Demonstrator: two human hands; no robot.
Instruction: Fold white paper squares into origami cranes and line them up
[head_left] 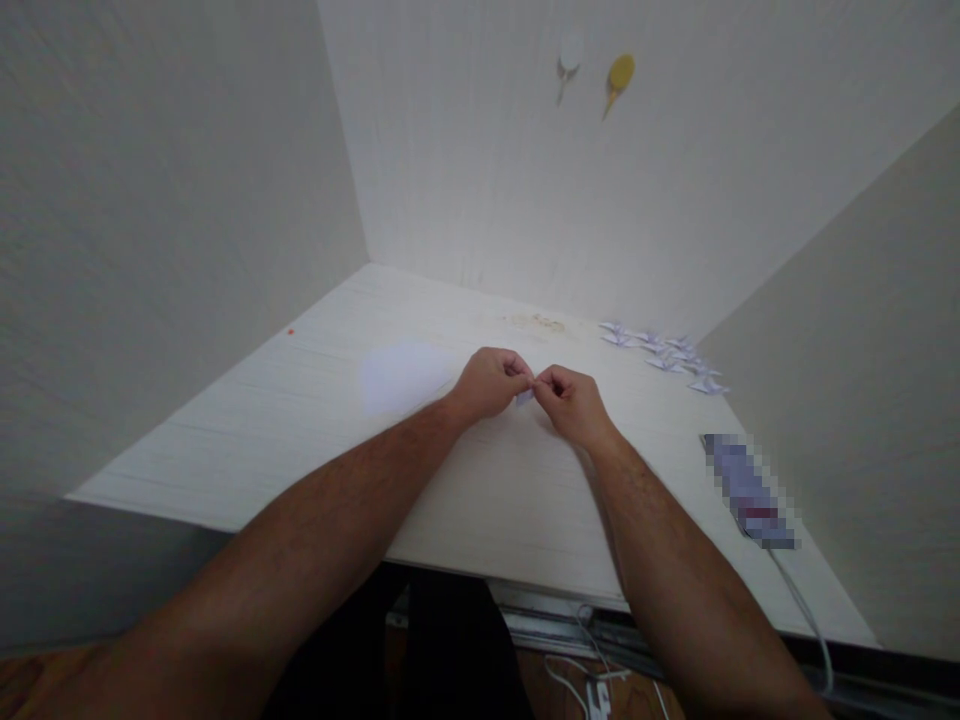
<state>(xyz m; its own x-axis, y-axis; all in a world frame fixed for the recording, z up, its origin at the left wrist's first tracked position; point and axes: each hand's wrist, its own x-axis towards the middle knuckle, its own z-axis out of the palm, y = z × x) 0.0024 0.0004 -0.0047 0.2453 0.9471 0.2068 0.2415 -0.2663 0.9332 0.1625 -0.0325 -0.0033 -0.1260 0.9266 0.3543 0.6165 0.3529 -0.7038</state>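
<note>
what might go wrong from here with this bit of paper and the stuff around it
1. The small paper piece is pinched between the left hand and right hand, so uneven pulling might tear or crease it.
2. The folded paper pieces look loose, so a brush from the right hand could scatter them.
3. The cable hangs over the table edge; a snag might drag the pixelated object.

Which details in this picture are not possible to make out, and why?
All in the head view:
1. Full shape of the small white paper piece: mostly covered by the left hand and right hand.
2. Surface of the flat, greyish rectangular object: masked by pixel blocks.
3. Exact number of folded white paper figures: too small, blurred and crowded.
4. Far end of the thin white cable beside that object: lost below the white tabletop.
</note>
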